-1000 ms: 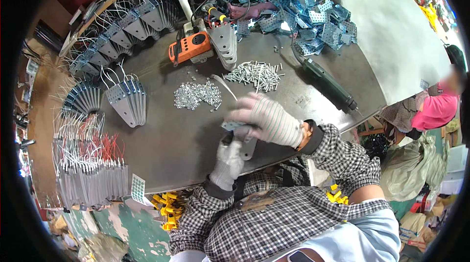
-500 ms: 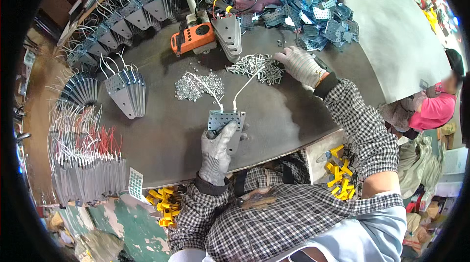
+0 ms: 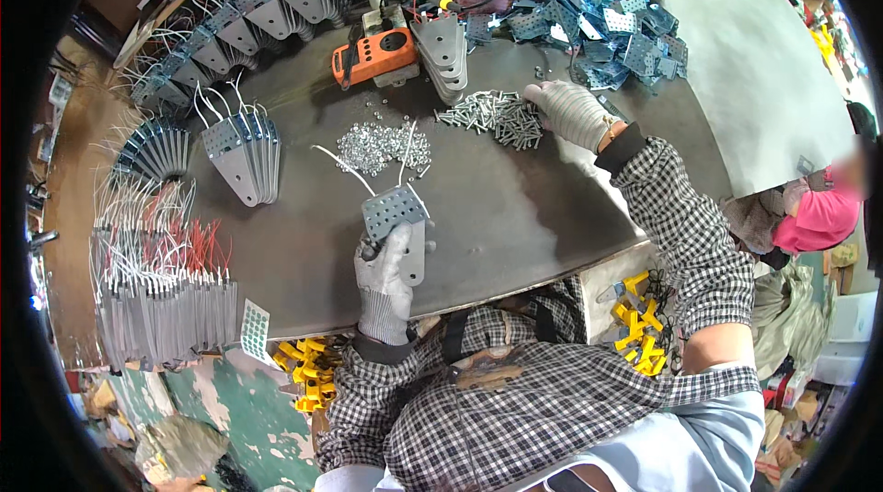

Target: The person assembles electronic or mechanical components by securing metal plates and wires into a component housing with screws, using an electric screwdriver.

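Observation:
My left hand, in a grey glove, grips a grey metal plate with a bluish perforated bracket on its upper part. Two white wires stick up from the bracket's far end and splay apart. Over the right edge of a pile of screws is my right hand, gloved too, fingers drawn together at the pile. Whatever is between those fingertips is too small to make out. Left of the screws lies a heap of small shiny nuts.
An orange meter stands at the back beside stacked grey plates. Loose perforated brackets heap up at the back right. Finished-looking plates with wires and grey strips line the left. Yellow parts sit below the table edge.
My left hand has shifted left with the plate, which is now tilted, and its wires have swung apart. My right hand stays by the screws. The whole view has shifted slightly.

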{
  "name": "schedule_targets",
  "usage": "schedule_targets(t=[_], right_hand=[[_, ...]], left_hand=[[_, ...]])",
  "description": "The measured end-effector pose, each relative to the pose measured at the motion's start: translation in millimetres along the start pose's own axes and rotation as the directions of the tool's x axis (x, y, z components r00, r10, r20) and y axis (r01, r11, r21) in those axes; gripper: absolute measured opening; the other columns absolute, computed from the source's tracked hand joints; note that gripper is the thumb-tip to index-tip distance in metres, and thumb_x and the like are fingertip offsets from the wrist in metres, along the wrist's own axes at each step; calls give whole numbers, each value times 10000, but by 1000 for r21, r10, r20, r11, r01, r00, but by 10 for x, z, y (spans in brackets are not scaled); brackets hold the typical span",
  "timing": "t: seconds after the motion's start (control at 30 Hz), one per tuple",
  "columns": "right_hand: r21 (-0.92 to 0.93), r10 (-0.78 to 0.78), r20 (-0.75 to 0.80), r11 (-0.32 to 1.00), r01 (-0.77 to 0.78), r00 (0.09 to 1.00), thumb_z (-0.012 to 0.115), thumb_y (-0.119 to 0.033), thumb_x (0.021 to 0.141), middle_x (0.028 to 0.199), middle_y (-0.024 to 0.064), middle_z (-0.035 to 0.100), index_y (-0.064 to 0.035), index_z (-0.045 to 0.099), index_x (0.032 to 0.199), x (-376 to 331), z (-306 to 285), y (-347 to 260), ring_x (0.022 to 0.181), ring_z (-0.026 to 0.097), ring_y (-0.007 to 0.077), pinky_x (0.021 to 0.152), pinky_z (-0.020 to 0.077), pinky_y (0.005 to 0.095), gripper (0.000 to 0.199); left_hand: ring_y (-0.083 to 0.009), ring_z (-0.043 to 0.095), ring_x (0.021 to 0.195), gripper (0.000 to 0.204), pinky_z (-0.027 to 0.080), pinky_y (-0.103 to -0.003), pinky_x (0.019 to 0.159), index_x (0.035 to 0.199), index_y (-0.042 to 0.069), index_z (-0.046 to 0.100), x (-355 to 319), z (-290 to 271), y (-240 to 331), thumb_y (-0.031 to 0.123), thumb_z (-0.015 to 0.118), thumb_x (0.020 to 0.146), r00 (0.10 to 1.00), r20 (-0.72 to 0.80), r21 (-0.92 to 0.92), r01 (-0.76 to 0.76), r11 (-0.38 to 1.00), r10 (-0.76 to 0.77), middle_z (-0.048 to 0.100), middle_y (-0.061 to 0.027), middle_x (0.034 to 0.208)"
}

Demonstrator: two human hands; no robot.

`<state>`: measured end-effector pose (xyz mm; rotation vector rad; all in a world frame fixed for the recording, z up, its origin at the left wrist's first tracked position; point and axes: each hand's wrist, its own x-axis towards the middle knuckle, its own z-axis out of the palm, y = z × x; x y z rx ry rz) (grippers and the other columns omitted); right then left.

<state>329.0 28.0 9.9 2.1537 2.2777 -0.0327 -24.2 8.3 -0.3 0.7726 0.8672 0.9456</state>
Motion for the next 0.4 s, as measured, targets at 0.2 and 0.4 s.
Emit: schedule_targets(t=[0.2, 0.4], right_hand=[[194, -158, -313, 955, 226, 937, 678, -120, 752, 968, 139, 593, -73, 639, 1018, -24, -188, -715, 992, 590, 346, 857, 505, 431, 273], [-95, -539, -228, 841, 532, 811, 553, -161, 823, 924, 82, 609, -119, 661, 854, 384, 44, -1542, 989, 590, 261, 862, 498, 408, 121]], left_hand=[[-275, 687, 887, 332, 589, -331, 639, 1229, 1, 548, 45, -113, 20, 161, 604, 943, 999, 3, -97, -32, 995, 32, 658, -133, 1068], [-291, 690, 897, 385, 591, -349, 648, 1256, -4, 521, 24, -90, 59, 228, 593, 956, 1000, -15, -73, -5, 997, 4, 657, -148, 1080]])
